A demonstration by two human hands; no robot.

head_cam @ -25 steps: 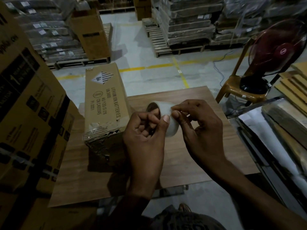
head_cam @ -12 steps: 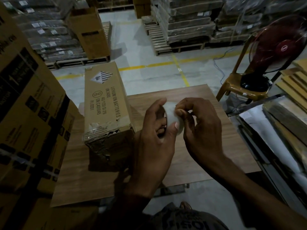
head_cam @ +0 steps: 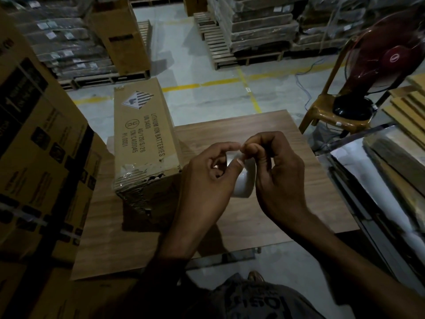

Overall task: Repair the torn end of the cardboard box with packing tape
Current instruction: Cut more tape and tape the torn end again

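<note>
Now both hands are up over the table (head_cam: 287,226), close together, and they hold the tape (head_cam: 245,184) between them. The left hand (head_cam: 204,180) grips the white roll: its fingers curl into the hole in the middle and its thumb presses flat on the outside. The right hand (head_cam: 278,178) is curled too, and its fingertips (head_cam: 255,149) pinch at the top of the roll, right next to the left thumb. It is too small and dark to tell if a loose end of tape is lifted. Just to the left of the left hand lies the box (head_cam: 142,139), long and brown, flat on the table. It runs away from the hands, and black words are printed on its top. Its torn end (head_cam: 140,192) is the near one, down by the left wrist. That end looks crushed and ripped, with shiny tape stuck across it. Farther left of the left hand stand big boxes (head_cam: 39,157) with dark print. Far off to the right of the right hand, a red fan (head_cam: 388,58) sits on a yellow chair (head_cam: 319,109). Past both hands, across the grey floor (head_cam: 207,93), are pallets (head_cam: 220,42) with wrapped stacks.
</note>
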